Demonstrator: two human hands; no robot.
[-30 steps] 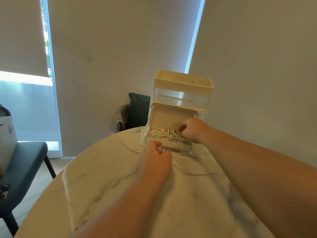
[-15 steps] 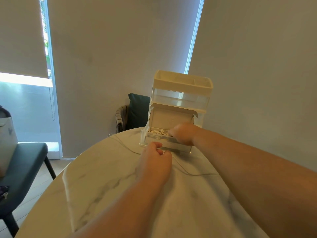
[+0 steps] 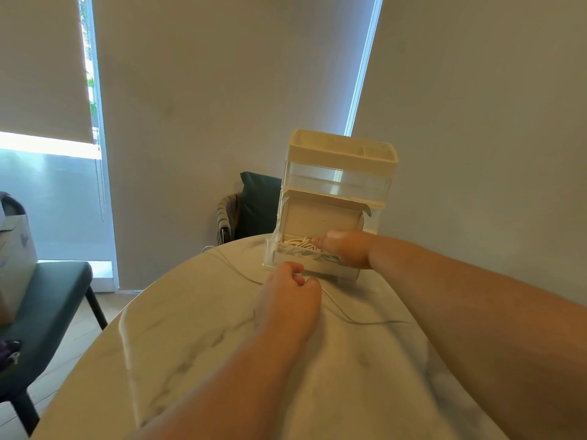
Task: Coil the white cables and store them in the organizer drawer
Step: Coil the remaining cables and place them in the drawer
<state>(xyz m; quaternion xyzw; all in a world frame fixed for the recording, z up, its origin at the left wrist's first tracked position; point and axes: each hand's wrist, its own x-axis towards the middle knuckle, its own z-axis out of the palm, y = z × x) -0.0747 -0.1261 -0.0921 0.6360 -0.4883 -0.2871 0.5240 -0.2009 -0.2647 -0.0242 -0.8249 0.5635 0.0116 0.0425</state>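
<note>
Right hand (image 3: 344, 249) has slid left, pressing springy coiled cables (image 3: 301, 247) into the drawer (image 3: 305, 265); left hand (image 3: 290, 289) stays curled shut beside a loose strand.

White cables (image 3: 301, 246); cream organizer (image 3: 341, 166); grey-veined marble table (image 3: 222, 344); dk chair (image 3: 47, 300).

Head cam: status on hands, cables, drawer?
Right hand in open drawer, on coiled white cables. Left hand closed at drawer front, grip unclear. One loose cable on table. Nothing blocking.
</note>
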